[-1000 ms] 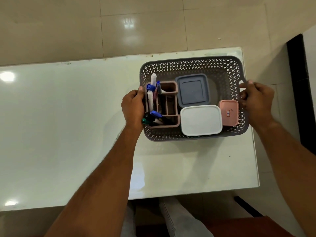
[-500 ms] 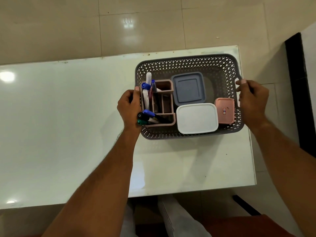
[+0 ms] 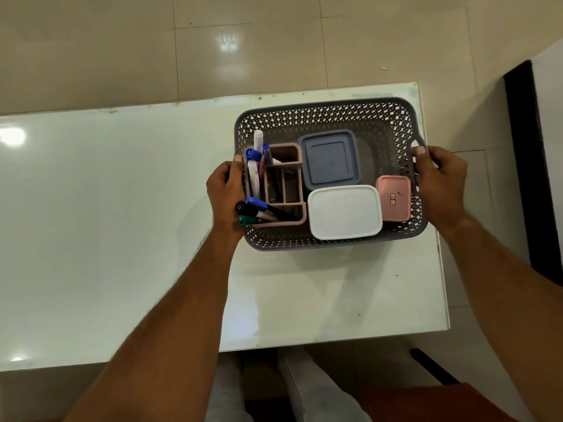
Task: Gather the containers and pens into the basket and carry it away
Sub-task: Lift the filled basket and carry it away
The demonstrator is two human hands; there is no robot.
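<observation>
Basket (image 3: pixel 329 117), grey perforated plastic, sits over the far right corner of the white table (image 3: pixel 106 223), its right end reaching the table's right edge. Cannot tell whether it rests on the table or is lifted just off it.

Left hand (image 3: pixel 224 193) grips the basket's left end wall: thumb hooked over the rim, fingers curled on the outside. Right hand (image 3: pixel 441 184) grips the right end at the handle cutout, thumb on top of the rim, fingers wrapped round the outside.

Contents, relative to the basket:
- pink pen holder (image 3: pixel 285 184) against the left wall, divided into several slots
- pens (image 3: pixel 257 175) stand in the holder's left slots, white and blue-capped ones toward the far wall; black, blue and green-capped markers (image 3: pixel 253 213) lean out over the near left corner, touching the left hand
- grey-blue lidded container (image 3: pixel 330 159) in the middle, toward the far wall, just beside the holder
- white lidded container (image 3: pixel 344 211) in front of it, against the near wall
- small pink lidded container (image 3: pixel 393 197) at the right wall, touching the white one, a small label on its lid

Beige tiled floor (image 3: pixel 274 41) beyond the basket.
</observation>
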